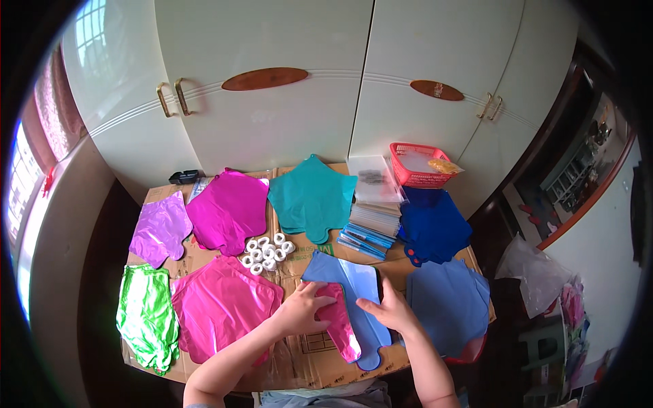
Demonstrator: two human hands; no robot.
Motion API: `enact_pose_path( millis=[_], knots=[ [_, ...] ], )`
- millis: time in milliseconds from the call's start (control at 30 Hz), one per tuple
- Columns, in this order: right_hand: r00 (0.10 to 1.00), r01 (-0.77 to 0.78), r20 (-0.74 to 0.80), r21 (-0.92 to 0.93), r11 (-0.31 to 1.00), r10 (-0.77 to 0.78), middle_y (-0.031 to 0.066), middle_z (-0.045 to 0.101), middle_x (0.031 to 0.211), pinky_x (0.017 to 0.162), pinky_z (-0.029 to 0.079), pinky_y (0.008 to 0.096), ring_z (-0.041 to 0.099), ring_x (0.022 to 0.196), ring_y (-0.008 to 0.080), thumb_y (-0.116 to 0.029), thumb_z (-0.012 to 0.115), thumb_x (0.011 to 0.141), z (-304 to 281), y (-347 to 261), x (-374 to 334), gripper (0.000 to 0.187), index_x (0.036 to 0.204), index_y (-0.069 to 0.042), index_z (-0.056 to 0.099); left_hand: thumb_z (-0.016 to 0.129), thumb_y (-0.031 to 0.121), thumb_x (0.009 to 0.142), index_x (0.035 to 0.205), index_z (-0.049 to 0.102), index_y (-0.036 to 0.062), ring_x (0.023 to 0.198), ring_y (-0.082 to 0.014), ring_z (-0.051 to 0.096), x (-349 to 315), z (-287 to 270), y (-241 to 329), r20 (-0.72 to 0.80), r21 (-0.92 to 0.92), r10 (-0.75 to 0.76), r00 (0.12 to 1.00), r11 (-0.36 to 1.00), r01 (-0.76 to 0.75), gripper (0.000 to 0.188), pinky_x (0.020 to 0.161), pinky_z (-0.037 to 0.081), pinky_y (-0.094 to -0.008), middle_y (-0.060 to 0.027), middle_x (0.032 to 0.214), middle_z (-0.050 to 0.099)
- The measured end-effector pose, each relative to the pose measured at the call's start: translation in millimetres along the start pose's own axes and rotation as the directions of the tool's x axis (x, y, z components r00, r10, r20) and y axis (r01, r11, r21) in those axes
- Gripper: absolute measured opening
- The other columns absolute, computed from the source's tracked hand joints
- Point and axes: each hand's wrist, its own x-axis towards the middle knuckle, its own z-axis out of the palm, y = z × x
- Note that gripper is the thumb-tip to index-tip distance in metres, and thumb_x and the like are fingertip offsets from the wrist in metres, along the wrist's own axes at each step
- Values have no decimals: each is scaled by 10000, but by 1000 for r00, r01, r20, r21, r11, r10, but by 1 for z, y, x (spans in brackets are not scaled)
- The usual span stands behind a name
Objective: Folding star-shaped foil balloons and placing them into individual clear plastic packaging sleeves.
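In the front middle of the cardboard-covered table, a light blue flat foil balloon (366, 323) lies folded lengthwise. A folded pink foil balloon (342, 328) rests on its left part. My left hand (303, 309) lies across the pink balloon's left edge, fingers spread. At the blue balloon's right edge is my right hand (393, 309), its thumb over the foil and apart from the index finger; the other fingers are partly hidden. Left of my left arm lies a stack of pink foil balloons (224, 302); right of my right hand, a stack of light blue ones (449, 302).
Farther back lie purple (161, 228), magenta (231, 207), teal (313, 194) and dark blue (435, 224) foil balloons, with green ones (146, 316) at front left. Several white ribbon rolls (256, 255), packet stacks (371, 231) and a red basket (416, 178) share the cardboard (289, 347). White cabinets (272, 41) stand behind.
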Motion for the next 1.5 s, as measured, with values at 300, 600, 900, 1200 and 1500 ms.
enact_pose_path(
  millis=[300,600,900,1200,1500],
  knots=[
    [970,-174,-237,-534,827,51,223,641,781,695,491,519,627,780,426,-254,692,806,-2,32,10,290,853,-29,515,707,470,762,1286,554,62,1222,-422,444,-8,13,27,110,283,19,994,958,-49,682,1048,380,-467,-241,1357,454],
    [967,180,-45,-576,798,-251,204,517,1182,876,456,461,543,996,377,-66,601,829,26,18,-37,528,1343,-72,482,518,738,767,1402,445,98,1398,-413,262,-16,24,31,78,430,33,996,901,-63,905,1134,201,-539,-268,1471,316],
    [952,283,115,-688,668,-284,264,364,1430,1085,351,475,380,1311,434,-48,474,889,52,15,-54,505,1382,40,403,539,766,720,1381,415,-25,1444,-383,149,-13,25,28,203,429,-87,975,903,-9,1038,1149,147,-537,-263,1520,215],
    [935,295,83,-723,625,-346,244,451,1375,1078,370,440,392,1322,400,-61,521,843,54,12,-54,464,1293,49,507,728,299,755,1026,642,-32,1347,-426,327,-5,18,3,-31,-395,-209,977,901,180,436,1109,283,-469,-287,1431,362],
    [926,313,103,-745,589,-363,222,483,1350,1073,378,428,394,1324,370,-80,535,832,54,10,-53,450,1266,39,532,678,107,707,689,630,-6,921,-327,569,15,14,-6,-164,-228,-246,955,951,206,124,814,501,-401,-182,852,590]
  ],
)
